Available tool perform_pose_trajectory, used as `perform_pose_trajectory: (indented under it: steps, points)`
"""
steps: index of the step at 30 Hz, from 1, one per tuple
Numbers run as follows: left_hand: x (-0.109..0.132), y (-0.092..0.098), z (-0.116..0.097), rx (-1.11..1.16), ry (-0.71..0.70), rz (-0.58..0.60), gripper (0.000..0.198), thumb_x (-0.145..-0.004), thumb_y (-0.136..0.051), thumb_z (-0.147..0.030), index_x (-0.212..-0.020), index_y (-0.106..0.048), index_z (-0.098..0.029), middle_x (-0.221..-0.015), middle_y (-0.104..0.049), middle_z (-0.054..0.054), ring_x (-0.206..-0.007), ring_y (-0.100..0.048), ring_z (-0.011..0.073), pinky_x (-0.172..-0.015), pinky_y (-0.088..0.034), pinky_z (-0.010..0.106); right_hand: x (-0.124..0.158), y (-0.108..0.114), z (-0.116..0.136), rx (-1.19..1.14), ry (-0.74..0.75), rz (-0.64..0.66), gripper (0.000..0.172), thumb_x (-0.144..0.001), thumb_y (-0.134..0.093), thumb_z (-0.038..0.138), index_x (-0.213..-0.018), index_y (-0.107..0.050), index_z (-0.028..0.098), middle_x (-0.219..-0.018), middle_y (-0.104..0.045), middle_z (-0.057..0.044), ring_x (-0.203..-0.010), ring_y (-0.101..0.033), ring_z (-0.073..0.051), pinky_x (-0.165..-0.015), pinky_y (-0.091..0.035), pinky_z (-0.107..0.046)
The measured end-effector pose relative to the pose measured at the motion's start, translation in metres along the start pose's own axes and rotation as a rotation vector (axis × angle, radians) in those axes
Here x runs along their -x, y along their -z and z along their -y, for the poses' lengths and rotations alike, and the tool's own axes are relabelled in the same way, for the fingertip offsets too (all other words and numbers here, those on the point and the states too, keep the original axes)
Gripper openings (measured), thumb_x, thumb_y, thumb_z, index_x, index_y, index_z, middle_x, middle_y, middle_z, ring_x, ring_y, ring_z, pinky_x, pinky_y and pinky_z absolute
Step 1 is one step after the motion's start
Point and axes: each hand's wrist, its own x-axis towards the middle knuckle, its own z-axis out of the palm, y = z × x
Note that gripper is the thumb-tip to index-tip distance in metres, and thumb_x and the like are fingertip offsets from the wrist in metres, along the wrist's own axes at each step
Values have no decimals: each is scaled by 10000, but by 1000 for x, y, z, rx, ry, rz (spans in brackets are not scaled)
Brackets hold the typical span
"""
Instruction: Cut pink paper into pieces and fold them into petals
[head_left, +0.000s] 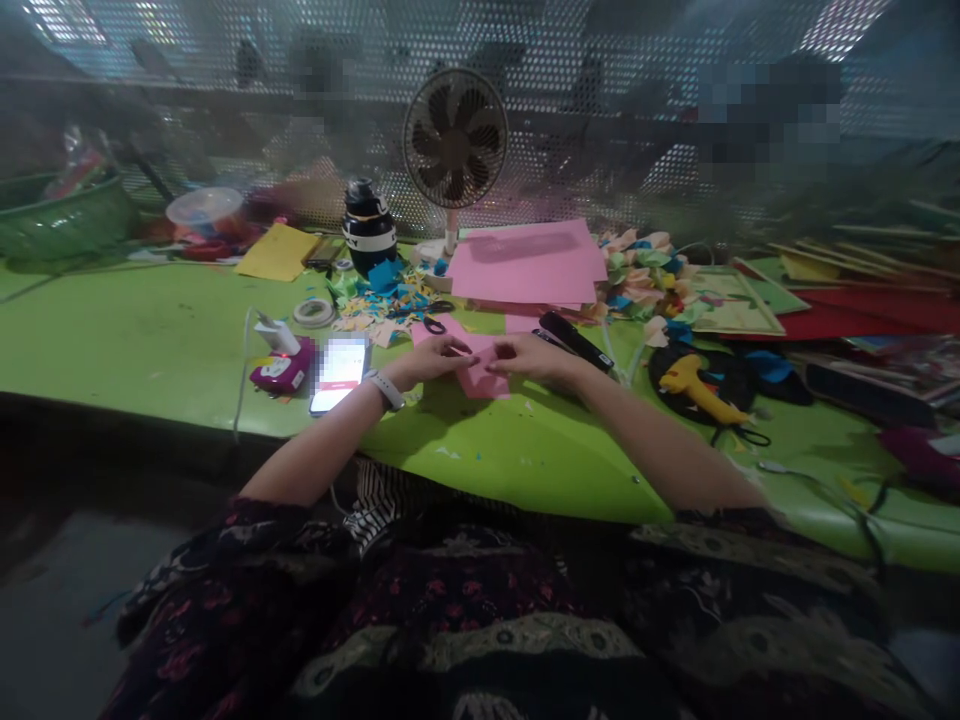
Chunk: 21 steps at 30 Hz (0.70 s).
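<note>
A small piece of pink paper (480, 375) lies on the green table (150, 340) in front of me, and both hands pinch it. My left hand (433, 358), with a white watch on the wrist, grips its left edge with closed fingers. On the right edge, my right hand (529, 356) holds the paper between fingertips. A lit phone (341, 372) lies just left of my left wrist.
Pink paper sheets (529, 262), a small fan (454, 140), a dark bottle (368, 232), tape roll (313, 313), paper scraps (382, 300) and scissors (435, 325) lie beyond. A yellow glue gun (697, 388) and black stapler (576, 342) sit right. A magenta charger (283, 365) sits left.
</note>
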Motion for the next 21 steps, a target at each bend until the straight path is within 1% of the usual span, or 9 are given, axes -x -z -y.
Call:
perform_pose_trajectory:
  steps: [2, 4, 6, 8, 10, 11, 14, 17, 21]
  points:
    - [4, 3, -3, 99, 51, -58, 167, -860, -792, -228, -973, -700, -147, -968, -757, 70, -822, -692, 143, -757, -564, 288, -6, -1, 2, -112, 4, -55, 224, -849, -705, 347, -778, -548, 202, -746, -598, 5, -706, -552, -154, -672, -431, -295]
    - [7, 10, -6, 155, 89, -136, 100, -881, -764, -193, -877, -675, -147, -864, -743, 42, -735, -673, 116, -689, -547, 247, -14, -2, 6, -211, 0, -94, 241, -878, -720, 361, -797, -567, 194, -772, -642, -20, -715, -590, -159, -697, -477, -308]
    - [9, 23, -7, 135, 114, -219, 122, -876, -765, -174, -808, -666, -151, -755, -712, 11, -656, -641, 92, -642, -519, 217, -26, -2, 11, -278, -46, -141, 251, -938, -694, 376, -819, -584, 184, -820, -688, -63, -732, -632, -166, -720, -515, -315]
    - [10, 41, -6, 83, 144, -284, 126, -851, -788, -172, -782, -684, -156, -687, -688, -2, -604, -619, 84, -614, -494, 211, -43, -2, 16, -250, -97, -212, 241, -994, -643, 363, -852, -607, 171, -880, -724, -101, -763, -667, -172, -743, -535, -312]
    - [9, 59, -4, 22, 209, -312, 146, -806, -825, -169, -738, -696, -154, -634, -670, 5, -573, -604, 89, -583, -467, 216, -62, -4, 21, -61, -79, -260, 189, -1004, -634, 311, -896, -650, 157, -961, -749, -119, -833, -685, -186, -773, -531, -306]
    - [8, 68, -2, -6, 236, -324, 149, -787, -838, -167, -724, -703, -153, -610, -661, 10, -558, -596, 91, -570, -455, 219, -72, -6, 23, 81, -41, -253, 165, -1005, -631, 293, -933, -676, 151, -1018, -756, -126, -879, -686, -196, -783, -525, -306]
    - [4, 84, 2, -46, 292, -353, 150, -717, -876, -153, -706, -727, -151, -567, -651, 23, -535, -590, 105, -537, -422, 229, -96, -14, 30, 465, 63, -122, 183, -1005, -616, 281, -1062, -723, 145, -1148, -740, -154, -962, -676, -226, -767, -512, -308]
    - [-1, 90, 6, -17, 315, -342, 148, -675, -890, -137, -701, -745, -153, -565, -655, 31, -539, -602, 117, -537, -426, 237, -112, -23, 36, 617, 87, -64, 218, -992, -591, 232, -1122, -732, 129, -1183, -717, -199, -984, -679, -266, -753, -509, -334]
    - [-7, 92, 8, -17, 319, -307, 104, -707, -848, -108, -701, -752, -148, -586, -665, 40, -519, -577, 105, -523, -413, 235, -123, -25, 42, 711, 103, -37, 267, -949, -531, 86, -1103, -748, 113, -1131, -741, -222, -1024, -692, -308, -779, -513, -364]
